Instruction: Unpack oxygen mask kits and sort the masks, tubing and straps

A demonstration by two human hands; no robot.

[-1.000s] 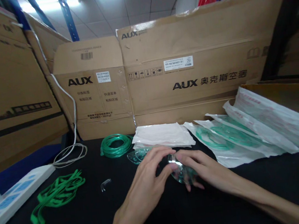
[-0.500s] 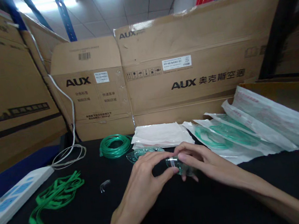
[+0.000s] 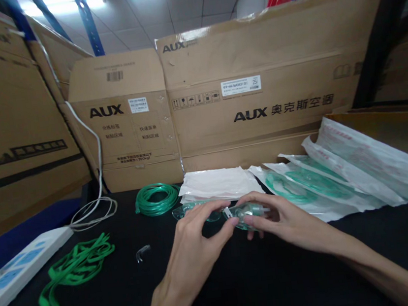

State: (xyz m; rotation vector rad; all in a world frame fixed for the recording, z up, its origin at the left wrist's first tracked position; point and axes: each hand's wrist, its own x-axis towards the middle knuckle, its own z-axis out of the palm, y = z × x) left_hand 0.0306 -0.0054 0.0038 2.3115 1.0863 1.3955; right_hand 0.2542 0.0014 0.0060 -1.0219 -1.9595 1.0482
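Observation:
Both my hands meet over the middle of the black table (image 3: 243, 287). My left hand (image 3: 196, 245) pinches one end of a clear plastic mask piece (image 3: 246, 213) with thumb and fingers. My right hand (image 3: 279, 223) grips the same piece from the right, fingers wrapped round it. The piece is held slightly above the table. A second clear mask part (image 3: 186, 209) lies on the table just behind my left fingers.
A green tubing coil (image 3: 156, 198) and a stack of white pouches (image 3: 219, 185) lie behind. Sealed bags (image 3: 340, 176) with green tubing fan out right. Green elastic straps (image 3: 75, 268), a small clear clip (image 3: 143, 253), a white power strip (image 3: 21, 270) and white cable (image 3: 94, 211) lie left. Cardboard boxes (image 3: 255, 82) wall the back.
Both hands have lifted the clear piece slightly and turned it, so it now lies more sideways between the fingers. Nothing else on the table has moved.

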